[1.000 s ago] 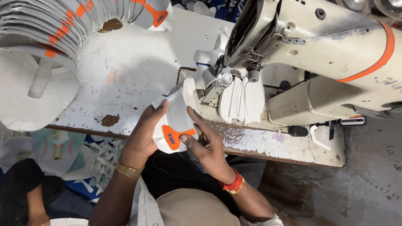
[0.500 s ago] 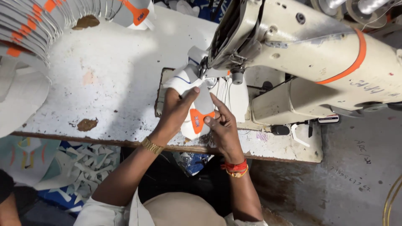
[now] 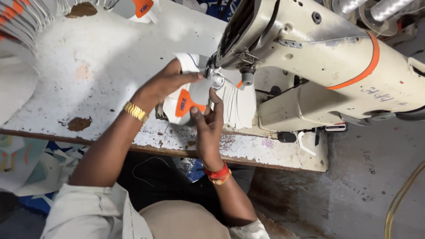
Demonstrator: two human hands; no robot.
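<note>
Bottom of frame: my lap and cream sleeves, both forearms reaching up toward frame centre. Red and gold bangles on my right wrist, gold watch on my left wrist.

My right hand sits just below centre, fingers curled up against the near edge of the white shoe-upper piece, thumb pressing close to its orange patch. Closed in a pinch on the piece, not flat.

My left hand is left of centre, laid over the top of the same piece, fingers closed down on it, fingertips pointing right toward the needle area. Can't see the needle itself; the machine head hides it.

The piece lies on the worn white table, its right end tucked under the head of the cream sewing machine, which fills the upper right. A fan of finished white pieces hangs just right of my right hand, touching the work.

Step, as I judge it: positioning or feeding the upper under the presser foot for a seam. Next move calls for both hands keeping the piece flat and steering the edge, fingertips kept off the needle line.

Far: stack of white-and-orange pieces in the upper left corner, thread spools top right.
</note>
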